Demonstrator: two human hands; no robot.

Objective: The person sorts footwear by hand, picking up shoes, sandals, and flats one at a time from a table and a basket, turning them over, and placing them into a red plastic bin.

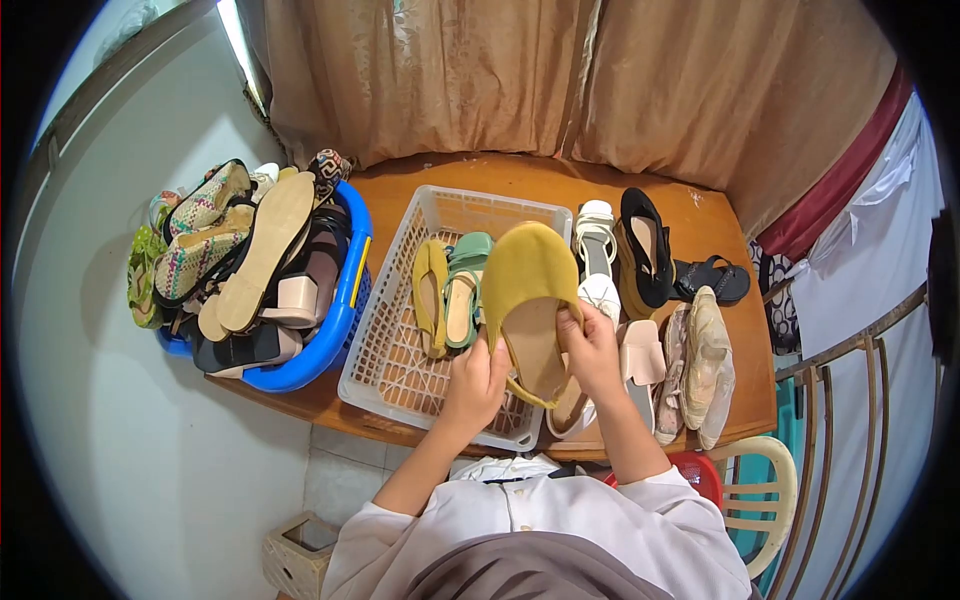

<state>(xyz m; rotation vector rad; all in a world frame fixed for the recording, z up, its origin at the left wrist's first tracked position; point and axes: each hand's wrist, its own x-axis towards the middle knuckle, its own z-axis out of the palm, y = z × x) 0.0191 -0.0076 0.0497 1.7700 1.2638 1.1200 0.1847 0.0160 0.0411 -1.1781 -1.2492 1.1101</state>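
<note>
Here, two hands share one mustard shoe (528, 262): the left hand (478, 378) pinches one side of its opening, the right hand (592, 348) the other, holding it up over the right part of one white crate (490, 208). Inside lie one more mustard shoe (430, 300) and green footwear (470, 252), too overlapped to count. One blue basket (285, 377), heaped with shoes, stands left on one wooden bench (715, 210).

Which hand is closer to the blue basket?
Left. Left hand holds the left side of the yellow shoe, right of the basket; right hand holds its right side.
</note>
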